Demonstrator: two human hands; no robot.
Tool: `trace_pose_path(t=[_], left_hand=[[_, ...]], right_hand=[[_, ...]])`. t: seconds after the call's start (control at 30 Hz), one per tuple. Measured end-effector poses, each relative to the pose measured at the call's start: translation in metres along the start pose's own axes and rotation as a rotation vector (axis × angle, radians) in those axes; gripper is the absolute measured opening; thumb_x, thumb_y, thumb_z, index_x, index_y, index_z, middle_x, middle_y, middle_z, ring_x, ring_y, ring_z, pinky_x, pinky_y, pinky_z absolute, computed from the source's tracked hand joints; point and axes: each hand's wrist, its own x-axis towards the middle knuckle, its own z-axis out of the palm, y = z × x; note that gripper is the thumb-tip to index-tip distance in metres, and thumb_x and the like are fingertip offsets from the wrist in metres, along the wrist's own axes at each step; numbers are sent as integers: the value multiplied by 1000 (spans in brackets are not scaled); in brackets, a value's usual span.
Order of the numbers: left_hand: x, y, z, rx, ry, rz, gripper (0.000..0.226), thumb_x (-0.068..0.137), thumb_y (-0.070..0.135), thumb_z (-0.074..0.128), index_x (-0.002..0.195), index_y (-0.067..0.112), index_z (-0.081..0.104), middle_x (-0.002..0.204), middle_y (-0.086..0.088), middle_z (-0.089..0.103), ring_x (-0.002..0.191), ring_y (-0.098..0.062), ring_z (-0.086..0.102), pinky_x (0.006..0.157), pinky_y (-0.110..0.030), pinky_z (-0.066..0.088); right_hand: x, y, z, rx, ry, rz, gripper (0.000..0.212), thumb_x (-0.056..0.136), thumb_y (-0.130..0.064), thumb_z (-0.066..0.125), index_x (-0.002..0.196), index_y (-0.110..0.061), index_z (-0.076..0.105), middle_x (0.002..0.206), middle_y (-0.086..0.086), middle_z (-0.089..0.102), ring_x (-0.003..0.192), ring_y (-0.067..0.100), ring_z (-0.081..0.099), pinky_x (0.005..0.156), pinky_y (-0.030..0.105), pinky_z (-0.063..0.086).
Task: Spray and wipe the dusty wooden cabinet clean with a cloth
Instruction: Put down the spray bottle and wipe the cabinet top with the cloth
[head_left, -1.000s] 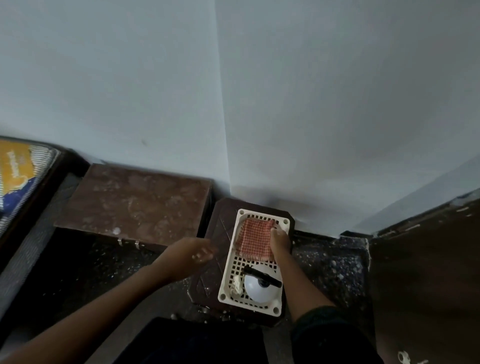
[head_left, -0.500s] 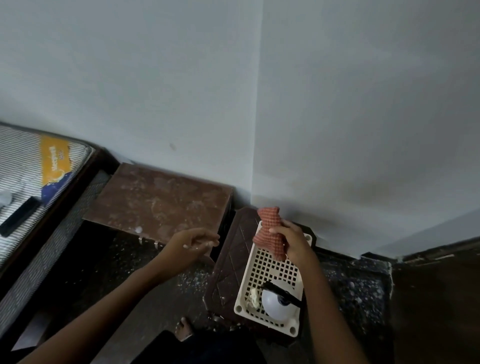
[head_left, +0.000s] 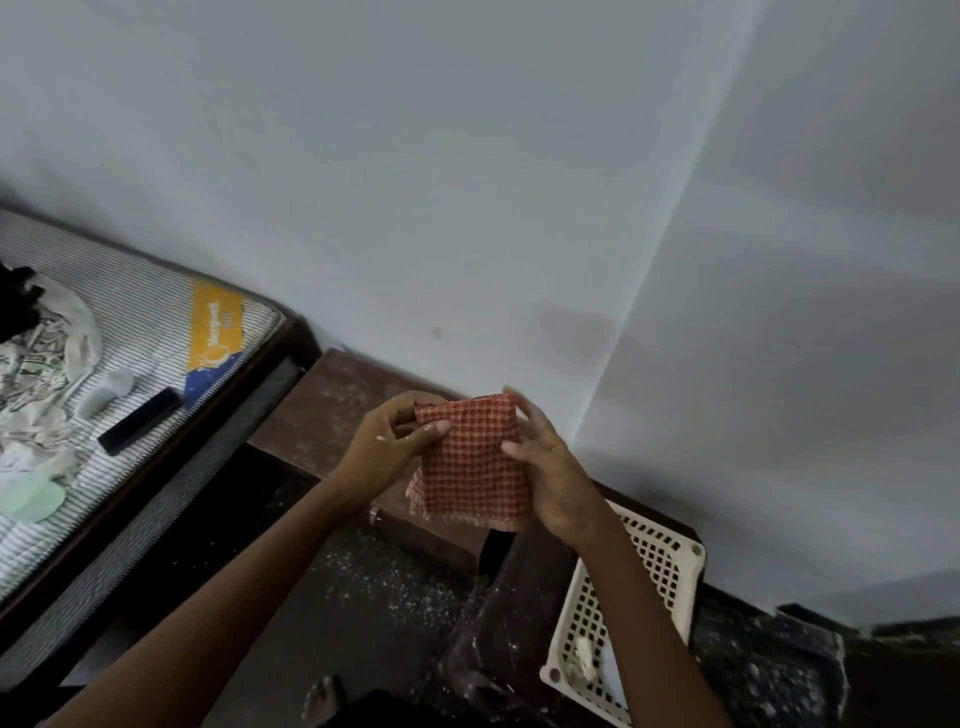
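A red checked cloth (head_left: 470, 462) hangs spread between both hands, above the dusty brown wooden cabinet (head_left: 332, 410) that stands against the wall. My left hand (head_left: 387, 441) pinches the cloth's upper left corner. My right hand (head_left: 550, 467) grips its right edge. The spray bottle sits in the white basket (head_left: 660, 566) at the lower right, mostly hidden behind my right forearm.
A bed with a striped mattress (head_left: 130, 374) fills the left side, with a black remote (head_left: 140, 421) and crumpled fabric on it. The basket rests on a dark stool (head_left: 498, 623) in the corner. The dark floor (head_left: 374, 587) is speckled with white dust.
My right hand lifted the cloth out of the basket and up over the cabinet. My left hand came over and took hold of its left corner, and the cloth is spread out.
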Motion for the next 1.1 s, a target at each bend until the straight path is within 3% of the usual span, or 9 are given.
trace_pose_path(t=[0.13, 0.3, 0.4, 0.57, 0.67, 0.83, 0.9, 0.97, 1.1], left_hand=[[0, -7, -70, 63, -14, 15, 17, 83, -2, 62, 88, 13, 58, 94, -5, 66, 84, -9, 67, 70, -16, 56], [4, -17, -155, 201, -93, 77, 16, 78, 0, 69, 83, 12, 60, 89, -2, 65, 85, -8, 66, 74, -21, 56], [6, -20, -202, 236, -111, 78, 14, 76, 1, 71, 85, 7, 62, 86, 2, 68, 79, -7, 67, 69, -16, 55], [7, -18, -259, 270, -142, 202, 16, 68, 5, 79, 74, 12, 65, 77, 5, 68, 75, -4, 66, 71, -15, 54], [10, -17, -275, 271, -135, 231, 20, 65, 11, 81, 74, 13, 63, 80, -1, 68, 77, -10, 68, 72, -23, 56], [24, -12, -279, 386, -140, 321, 29, 70, 21, 80, 84, 27, 56, 78, 6, 62, 66, -3, 60, 63, -15, 49], [32, -7, -279, 552, -224, 371, 21, 74, 38, 73, 90, 28, 62, 81, 6, 60, 74, -7, 56, 70, -23, 45], [39, -4, -279, 565, -319, 390, 38, 77, 51, 59, 83, 14, 65, 82, 3, 61, 81, -9, 55, 76, -26, 42], [44, 10, -268, 203, -476, 208, 15, 94, 28, 51, 85, 18, 57, 83, 4, 61, 81, -10, 60, 72, -22, 47]], right_hand=[[20, 2, 50, -414, -31, -67, 49, 95, -2, 48, 134, -31, 49, 126, 2, 62, 117, 16, 58, 96, 28, 49], [55, 8, 123, -924, -73, -210, 34, 84, 11, 53, 100, -17, 64, 102, -5, 63, 100, 16, 62, 77, 20, 52], [75, 21, 162, -1093, -71, -204, 27, 80, 8, 57, 84, -18, 60, 91, -5, 62, 92, 18, 65, 70, 23, 52], [89, 36, 203, -1251, 143, -297, 22, 75, 2, 67, 75, -18, 60, 80, 0, 66, 68, 5, 65, 63, 14, 50], [92, 38, 221, -1307, 197, -343, 15, 75, -3, 70, 77, -13, 60, 78, -4, 65, 68, 4, 65, 65, 21, 55], [99, 32, 236, -1486, 245, -370, 20, 77, -13, 73, 70, -20, 55, 77, -3, 66, 71, 10, 63, 74, 30, 57], [100, 33, 238, -1451, 263, -364, 29, 80, -8, 67, 67, -24, 46, 86, 2, 68, 83, 16, 65, 79, 31, 57], [100, 34, 240, -1314, 284, -359, 30, 83, -2, 61, 69, -21, 42, 89, 8, 66, 87, 19, 64, 74, 29, 55], [100, 35, 233, -572, 340, -372, 26, 81, 1, 66, 92, -16, 50, 85, 4, 65, 78, 17, 65, 66, 28, 55]])
